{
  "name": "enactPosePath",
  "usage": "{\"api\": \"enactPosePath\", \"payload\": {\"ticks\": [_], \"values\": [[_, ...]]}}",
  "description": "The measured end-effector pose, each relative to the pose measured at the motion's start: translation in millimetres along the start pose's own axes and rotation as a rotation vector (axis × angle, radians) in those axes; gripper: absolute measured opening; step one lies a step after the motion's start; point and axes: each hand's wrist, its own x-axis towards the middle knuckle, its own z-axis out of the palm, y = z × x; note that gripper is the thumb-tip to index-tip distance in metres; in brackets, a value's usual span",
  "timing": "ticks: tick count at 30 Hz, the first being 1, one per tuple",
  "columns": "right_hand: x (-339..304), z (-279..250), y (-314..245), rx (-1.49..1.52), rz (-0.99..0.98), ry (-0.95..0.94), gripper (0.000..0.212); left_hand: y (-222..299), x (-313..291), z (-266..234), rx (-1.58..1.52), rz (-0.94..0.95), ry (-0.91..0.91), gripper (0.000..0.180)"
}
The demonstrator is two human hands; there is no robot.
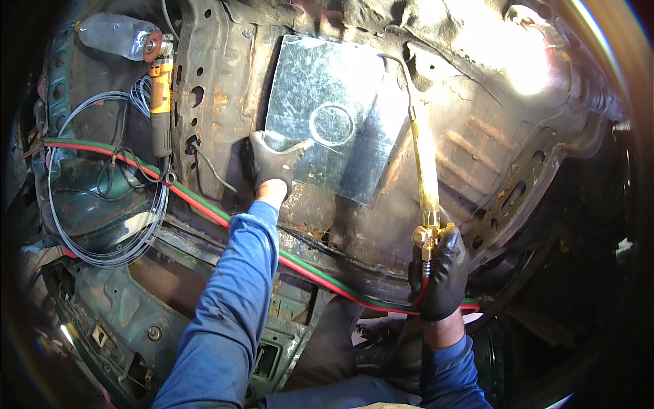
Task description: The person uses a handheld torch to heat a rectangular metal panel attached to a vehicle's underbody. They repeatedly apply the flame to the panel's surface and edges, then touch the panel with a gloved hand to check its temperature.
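A flat, shiny metal sheet with a pale ring marked on it lies on the rusty vehicle floor pan. My left hand, in a dark glove, is at the sheet's lower left edge. Its thumb stretches over the sheet, while the other fingers curl at the edge, partly hidden. In my gloved right hand is a brass gas torch, gripped around its valve end. The torch points away from me, and its bent tip is over the sheet's far right corner. No flame shows at the tip.
Joined red and green hoses cross in front of me from the left to the torch. At left lie a yellow and grey angle grinder, a clear plastic bottle and a coil of wire. Strong glare covers the far right.
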Motion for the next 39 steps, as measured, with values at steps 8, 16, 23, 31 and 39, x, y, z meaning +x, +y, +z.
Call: {"api": "enactPosePath", "payload": {"ticks": [8,16,23,31,39], "values": [[-20.5,-16.4,8.5,0.055,-0.014,-0.046,0.074,-9.3,4.8,3.8,-0.145,0.025,-0.007,0.080],[-22.7,-16.0,13.9,-0.001,-0.156,-0.055,0.079,-7.1,4.7,1.0,-0.151,-0.006,-0.026,0.085],[-25.0,-13.5,3.6,0.041,-0.071,-0.082,0.079,-5.0,3.6,0.5,-0.103,0.011,-0.007,0.087],[-23.7,-18.0,3.6,0.083,-0.039,-0.065,0.084,-1.3,2.1,0.6,-0.103,0.007,-0.009,0.088],[-24.2,-15.4,0.1,0.073,-0.048,-0.104,0.083,-6.9,3.9,2.5,-0.146,-0.022,-0.019,0.087]]}}
